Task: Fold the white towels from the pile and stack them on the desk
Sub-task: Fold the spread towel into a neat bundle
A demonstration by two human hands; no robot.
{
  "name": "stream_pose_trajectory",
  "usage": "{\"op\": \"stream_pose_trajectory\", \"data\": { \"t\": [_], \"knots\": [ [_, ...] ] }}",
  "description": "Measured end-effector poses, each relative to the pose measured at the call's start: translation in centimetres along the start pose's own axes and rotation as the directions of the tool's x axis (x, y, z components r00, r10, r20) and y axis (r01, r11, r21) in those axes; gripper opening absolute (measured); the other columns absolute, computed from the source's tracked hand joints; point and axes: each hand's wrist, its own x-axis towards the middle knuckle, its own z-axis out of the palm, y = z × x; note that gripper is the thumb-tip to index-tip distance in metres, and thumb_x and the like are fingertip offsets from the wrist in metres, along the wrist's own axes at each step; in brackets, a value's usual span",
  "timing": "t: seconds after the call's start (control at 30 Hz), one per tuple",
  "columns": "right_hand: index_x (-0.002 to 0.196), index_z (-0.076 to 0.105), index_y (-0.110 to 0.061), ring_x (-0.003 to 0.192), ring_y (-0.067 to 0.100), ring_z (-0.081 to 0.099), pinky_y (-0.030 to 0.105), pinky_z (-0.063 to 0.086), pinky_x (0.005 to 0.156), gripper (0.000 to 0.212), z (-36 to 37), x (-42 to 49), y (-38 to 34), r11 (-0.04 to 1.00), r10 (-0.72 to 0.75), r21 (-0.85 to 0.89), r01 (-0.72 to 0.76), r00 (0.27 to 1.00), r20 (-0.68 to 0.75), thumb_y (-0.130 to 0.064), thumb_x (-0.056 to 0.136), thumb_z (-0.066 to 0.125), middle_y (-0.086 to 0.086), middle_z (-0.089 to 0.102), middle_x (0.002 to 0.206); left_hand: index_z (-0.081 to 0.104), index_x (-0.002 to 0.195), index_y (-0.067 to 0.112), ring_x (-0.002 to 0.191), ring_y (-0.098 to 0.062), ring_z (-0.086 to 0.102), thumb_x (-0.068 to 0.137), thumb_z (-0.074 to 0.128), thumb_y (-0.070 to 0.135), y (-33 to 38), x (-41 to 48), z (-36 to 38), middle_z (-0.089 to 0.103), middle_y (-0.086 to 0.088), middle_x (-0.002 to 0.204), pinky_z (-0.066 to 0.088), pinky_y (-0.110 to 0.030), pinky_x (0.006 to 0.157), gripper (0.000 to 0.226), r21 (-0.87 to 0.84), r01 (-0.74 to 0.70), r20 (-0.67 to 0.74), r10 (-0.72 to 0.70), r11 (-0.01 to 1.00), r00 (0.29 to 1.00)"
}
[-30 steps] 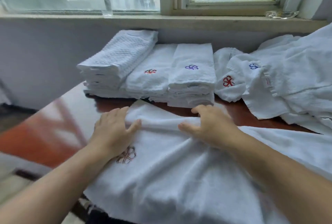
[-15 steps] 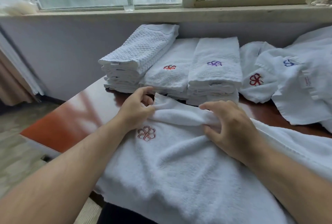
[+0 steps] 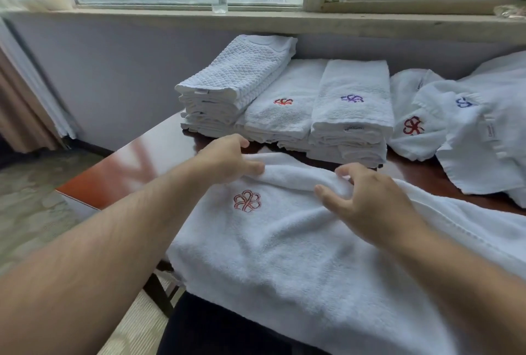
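Both hands pinch the far edge of a white terry towel with a red embroidered flower (image 3: 284, 246), which is spread across the near side of the glossy reddish-brown table (image 3: 159, 149). Its long axis runs left to right. The left hand (image 3: 227, 159) holds the corner, the right hand (image 3: 367, 201) mid-edge, so the fold likely comes toward the person.

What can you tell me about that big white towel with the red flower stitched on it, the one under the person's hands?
The white towel is fluffy terry cloth with a red embroidered flower emblem. It lies spread on the wooden desk, its near part hanging over the edge. Its far edge is bunched into a raised ridge, pinched by the left hand and the right hand.
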Motion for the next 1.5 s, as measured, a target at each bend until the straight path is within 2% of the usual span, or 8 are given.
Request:
{"op": "stream_pose_trajectory", "data": {
  "t": [0.27,0.47,0.6,0.73,0.9,1.03,1.33,1.5],
  "knots": [
    [0.126,0.067,-0.014,0.085,0.013,0.058,0.019,0.039,0.081,0.048,1.1,-0.9,0.6,0.933,-0.226,0.221,0.285,0.940,-0.256,-0.006,0.081,0.080,-0.008,0.061,0.089,0.074,0.078,0.019,0.049,-0.007,0.053,0.078,0.071,0.001,-0.3,-1.1,-1.8,0.061,0.008,0.058,0.042,-0.019,0.047,0.018,-0.315,-0.142,-0.032,0.139,0.938,0.990],
    [0.094,0.078,-0.010,0.070,0.022,0.061,0.036,0.054,0.060,0.015,1.5,-1.1,0.6,0.798,-0.551,0.120,0.591,0.795,-0.255,-0.004,0.082,0.080,0.000,0.063,0.080,0.052,0.068,0.027,0.072,-0.012,0.047,0.070,0.080,0.002,-3.9,-3.6,-0.9,0.054,0.002,0.085,0.037,-0.017,0.063,0.038,-0.238,-0.357,-0.353,0.262,0.903,0.898],
    [0.091,0.078,-0.014,0.064,0.026,0.062,0.038,0.052,0.050,0.011,1.2,-1.4,0.1,0.731,-0.667,0.016,0.682,0.720,-0.193,-0.018,0.089,0.068,0.000,0.063,0.076,0.055,0.104,0.022,0.073,-0.011,0.055,0.088,0.068,0.019,-5.9,-4.4,0.1,0.055,0.003,0.096,0.050,-0.029,0.070,0.021,-0.291,-0.061,-0.363,-0.051,0.955,0.930],
    [0.099,0.080,-0.015,0.059,0.027,0.063,0.038,0.050,0.043,0.013,0.8,-1.9,-0.6,0.667,-0.742,-0.037,0.744,0.659,-0.123,-0.018,0.093,0.069,0.001,0.065,0.075,0.059,0.105,0.011,0.052,-0.015,0.062,0.098,0.051,0.047,-5.3,-4.4,-1.4,0.065,-0.012,0.090,0.054,-0.027,0.049,0.037,-0.751,0.274,0.030,-0.383,0.601,0.923],
    [0.101,0.081,-0.016,0.057,0.026,0.062,0.037,0.049,0.042,0.020,0.6,-2.0,-0.8,0.649,-0.760,-0.028,0.761,0.645,-0.087,-0.026,0.094,0.064,0.000,0.063,0.074,0.066,0.106,0.017,0.075,-0.013,0.062,0.076,0.072,0.051,-4.2,-4.0,-1.8,0.067,0.004,0.091,0.049,-0.028,0.065,0.046,-0.187,0.196,0.004,-0.199,0.963,0.980],
    [0.098,0.080,-0.016,0.060,0.027,0.064,0.035,0.050,0.044,0.027,0.6,-1.9,-0.8,0.652,-0.758,-0.093,0.752,0.642,-0.115,-0.030,0.098,0.057,0.000,0.065,0.075,0.049,0.135,0.029,0.088,-0.014,0.061,0.085,0.057,0.006,-3.5,-3.2,-1.0,0.061,0.001,0.103,0.046,-0.025,0.070,0.056,-0.443,0.007,-0.169,-0.092,0.896,0.981],
    [0.110,0.063,-0.032,0.080,0.019,0.065,0.032,0.049,0.060,0.026,-0.3,-2.0,-1.4,0.757,-0.560,-0.303,0.579,0.813,0.157,-0.047,0.093,0.050,-0.009,0.064,0.089,0.061,0.124,0.038,0.061,-0.005,0.052,0.092,0.056,0.006,-4.8,-2.4,-1.1,0.058,0.006,0.086,0.039,-0.012,0.052,0.045,-0.353,-0.090,-0.210,0.015,0.931,0.978],
    [0.088,0.073,-0.013,0.055,0.033,0.058,0.034,0.045,0.042,0.004,-0.1,-2.3,-1.7,0.705,-0.679,-0.273,0.654,0.734,0.002,-0.015,0.089,0.069,0.002,0.058,0.068,0.071,0.103,0.040,0.046,0.001,0.047,0.089,0.062,0.011,-5.5,-2.9,-0.3,0.059,0.007,0.081,0.036,-0.010,0.046,0.034,-0.345,-0.075,-0.186,0.010,0.936,0.982]
  ]
}}
